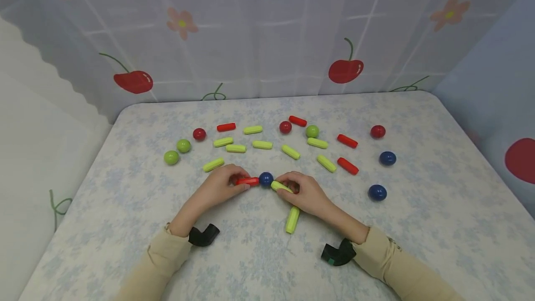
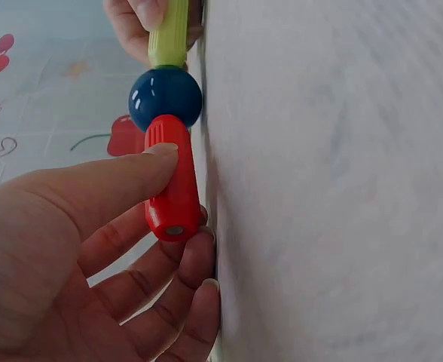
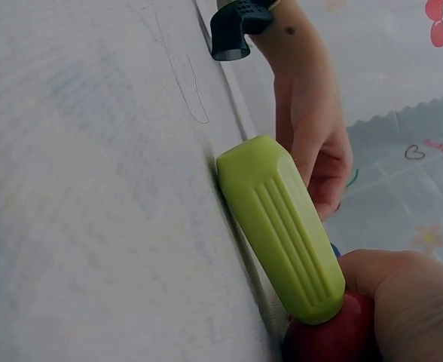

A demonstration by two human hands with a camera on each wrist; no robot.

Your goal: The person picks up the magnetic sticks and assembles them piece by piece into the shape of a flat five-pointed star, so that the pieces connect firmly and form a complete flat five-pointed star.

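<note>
My left hand (image 1: 221, 185) pinches a red magnetic rod (image 1: 248, 181) between thumb and fingers; a small metal disc shows at its near end in the left wrist view. The rod's far end touches a blue ball (image 2: 165, 98). On the ball's other side, a yellow-green magnetic rod (image 1: 280, 186) meets it, gripped by my right hand (image 1: 308, 195). From under that hand a second yellow-green rod (image 1: 292, 220) slants toward me. In the right wrist view its end touches a dark red ball (image 3: 334, 335) beside the thumb; the hand hides this ball in the head view.
Beyond my hands lie several loose yellow-green rods (image 1: 262, 145) and red rods (image 1: 348, 166). Green balls (image 1: 171, 157) sit at the left, red balls (image 1: 285, 127) along the back, two blue balls (image 1: 378, 193) at the right. A patterned curtain (image 1: 259, 36) hangs behind the table.
</note>
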